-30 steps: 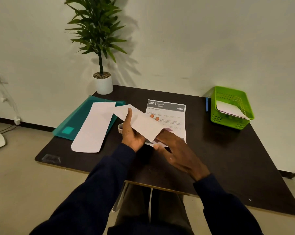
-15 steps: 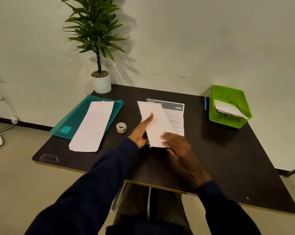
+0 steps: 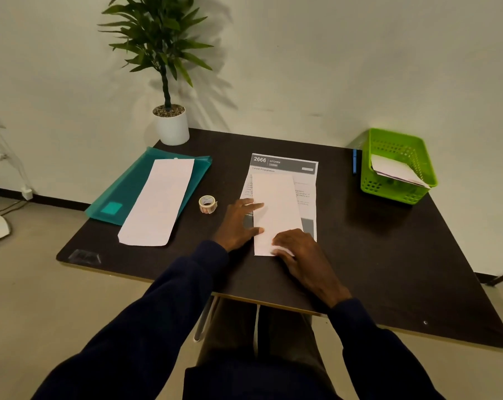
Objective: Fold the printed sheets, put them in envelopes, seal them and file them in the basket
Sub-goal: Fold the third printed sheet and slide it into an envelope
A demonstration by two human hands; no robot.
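Observation:
A long white envelope [image 3: 276, 209] lies flat on top of a printed sheet [image 3: 285, 164] headed "2666 KITCHEN" in the middle of the dark table [image 3: 389, 255]. My left hand [image 3: 238, 223] rests beside it, with straight fingers touching the envelope's left edge. My right hand [image 3: 298, 249] presses down on the envelope's near end and covers that corner. A green basket [image 3: 400, 194] at the right rear holds a white envelope [image 3: 394, 168] leaning inside.
A second white envelope [image 3: 157, 203] lies on a teal folder [image 3: 123, 197] at the left. A small tape roll [image 3: 207, 204] stands just left of my left hand. A potted plant [image 3: 172, 128] is at the back, and a blue pen [image 3: 354, 161] lies beside the basket.
The envelope, held up in both hands before, came down flat onto the printed sheet. Both hands now rest on it on the table.

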